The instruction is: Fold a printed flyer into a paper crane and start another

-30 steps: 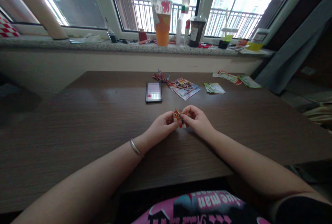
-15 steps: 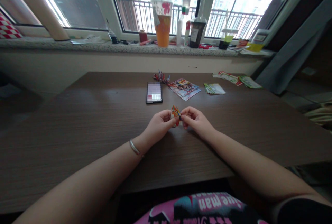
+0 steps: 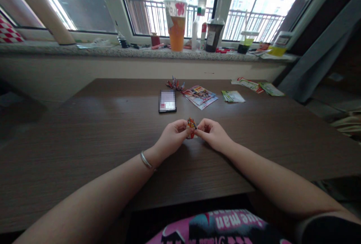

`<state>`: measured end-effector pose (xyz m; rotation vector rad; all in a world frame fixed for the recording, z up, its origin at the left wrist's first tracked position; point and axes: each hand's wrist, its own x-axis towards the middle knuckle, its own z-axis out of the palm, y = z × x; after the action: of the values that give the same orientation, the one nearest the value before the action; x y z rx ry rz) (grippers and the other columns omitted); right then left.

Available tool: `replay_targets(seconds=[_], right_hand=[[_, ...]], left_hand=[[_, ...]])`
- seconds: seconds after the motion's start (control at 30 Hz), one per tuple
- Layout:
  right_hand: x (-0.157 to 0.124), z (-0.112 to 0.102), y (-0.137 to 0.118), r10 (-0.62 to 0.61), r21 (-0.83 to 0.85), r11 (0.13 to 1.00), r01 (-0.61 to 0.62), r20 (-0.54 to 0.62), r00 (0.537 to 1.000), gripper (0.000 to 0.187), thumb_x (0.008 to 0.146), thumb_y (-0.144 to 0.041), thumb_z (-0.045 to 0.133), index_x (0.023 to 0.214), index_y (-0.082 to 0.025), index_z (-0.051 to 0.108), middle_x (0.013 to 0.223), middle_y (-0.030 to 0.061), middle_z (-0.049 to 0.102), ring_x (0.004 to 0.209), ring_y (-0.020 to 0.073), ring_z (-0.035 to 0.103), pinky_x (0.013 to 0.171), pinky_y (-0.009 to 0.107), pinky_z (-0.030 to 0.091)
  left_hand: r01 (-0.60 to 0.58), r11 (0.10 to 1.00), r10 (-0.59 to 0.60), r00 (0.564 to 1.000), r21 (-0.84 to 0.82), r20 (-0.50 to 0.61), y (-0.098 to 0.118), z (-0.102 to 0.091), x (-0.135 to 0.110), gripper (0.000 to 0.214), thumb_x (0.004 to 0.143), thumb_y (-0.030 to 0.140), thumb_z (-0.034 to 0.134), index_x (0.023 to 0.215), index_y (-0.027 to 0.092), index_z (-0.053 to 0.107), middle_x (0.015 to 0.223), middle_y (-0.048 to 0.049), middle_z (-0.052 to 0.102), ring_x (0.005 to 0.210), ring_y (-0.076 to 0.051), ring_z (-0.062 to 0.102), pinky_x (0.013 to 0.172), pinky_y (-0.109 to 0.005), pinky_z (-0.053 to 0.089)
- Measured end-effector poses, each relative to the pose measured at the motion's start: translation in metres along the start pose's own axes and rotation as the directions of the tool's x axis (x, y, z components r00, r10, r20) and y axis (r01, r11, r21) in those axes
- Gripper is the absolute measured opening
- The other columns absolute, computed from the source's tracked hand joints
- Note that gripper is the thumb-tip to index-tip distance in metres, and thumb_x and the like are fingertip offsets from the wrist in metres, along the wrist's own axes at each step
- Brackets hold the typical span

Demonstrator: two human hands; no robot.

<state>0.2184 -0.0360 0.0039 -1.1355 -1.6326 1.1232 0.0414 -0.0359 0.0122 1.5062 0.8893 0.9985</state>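
Note:
A small folded piece of colourful printed paper (image 3: 191, 125) is pinched between both hands just above the dark wooden table (image 3: 84, 131). My left hand (image 3: 172, 138), with a silver bangle on its wrist, grips the paper's left side with fingers curled. My right hand (image 3: 212, 134) pinches the right side. Much of the paper is hidden by the fingertips.
A phone (image 3: 167, 101) lies beyond the hands. Near it are a folded paper figure (image 3: 175, 83), a stack of printed sheets (image 3: 200, 95), and more paper stacks (image 3: 232, 96) to the right. Drink cups (image 3: 176, 23) and bottles line the windowsill.
The folded paper has been turned and squeezed narrower between the fingertips. Both hands shifted slightly away from me; the arms stayed put.

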Motion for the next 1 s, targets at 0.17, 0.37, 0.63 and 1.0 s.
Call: replay_targets(seconds=[0.17, 0.37, 0.63, 1.0], right_hand=[[0.002, -0.004, 0.003, -0.007, 0.020, 1.000, 0.007, -0.017, 1.000, 0.032, 0.070, -0.046, 0.072, 0.068, -0.020, 0.053, 0.061, -0.0035, 0.054, 0.056, 0.0111, 0.046, 0.055, 0.025, 0.035], [0.005, -0.005, 0.003, 0.015, 0.108, 0.994, -0.016, 0.008, 1.000, 0.036, 0.066, -0.048, 0.075, 0.072, -0.019, 0.054, 0.061, -0.0040, 0.056, 0.054, 0.0102, 0.047, 0.053, 0.024, 0.036], [0.007, -0.011, 0.001, -0.063, 0.237, 0.970, 0.060, 0.005, 0.998, 0.032, 0.074, -0.046, 0.071, 0.093, -0.021, 0.064, 0.073, -0.0009, 0.062, 0.058, 0.0101, 0.049, 0.054, 0.024, 0.040], [0.006, -0.017, 0.001, -0.087, 0.409, 0.912, 0.042, 0.094, 0.992, 0.027, 0.068, -0.036, 0.079, 0.086, -0.022, 0.064, 0.076, -0.0014, 0.064, 0.063, 0.0103, 0.053, 0.057, 0.023, 0.042]], left_hand=[[0.073, 0.991, -0.066, 0.996, -0.114, 0.056, -0.005, 0.000, 0.002, 0.037, 0.074, 0.046, 0.073, 0.088, 0.013, 0.064, 0.080, -0.0029, 0.067, 0.074, -0.014, 0.062, 0.074, -0.029, 0.052], [0.149, 0.964, -0.135, 0.988, -0.218, 0.076, -0.013, -0.001, 0.005, 0.041, 0.069, 0.041, 0.079, 0.094, 0.013, 0.062, 0.087, -0.0031, 0.068, 0.080, -0.014, 0.064, 0.081, -0.030, 0.051], [0.176, 0.957, -0.151, 0.981, -0.230, 0.123, -0.007, -0.002, 0.004, 0.043, 0.069, 0.032, 0.080, 0.100, 0.014, 0.057, 0.081, -0.0014, 0.068, 0.073, -0.013, 0.064, 0.077, -0.030, 0.050], [0.236, 0.931, -0.157, 0.948, -0.279, 0.275, -0.005, -0.001, 0.003, 0.040, 0.070, 0.028, 0.080, 0.100, 0.014, 0.058, 0.082, -0.0001, 0.066, 0.072, -0.010, 0.061, 0.073, -0.026, 0.048]])
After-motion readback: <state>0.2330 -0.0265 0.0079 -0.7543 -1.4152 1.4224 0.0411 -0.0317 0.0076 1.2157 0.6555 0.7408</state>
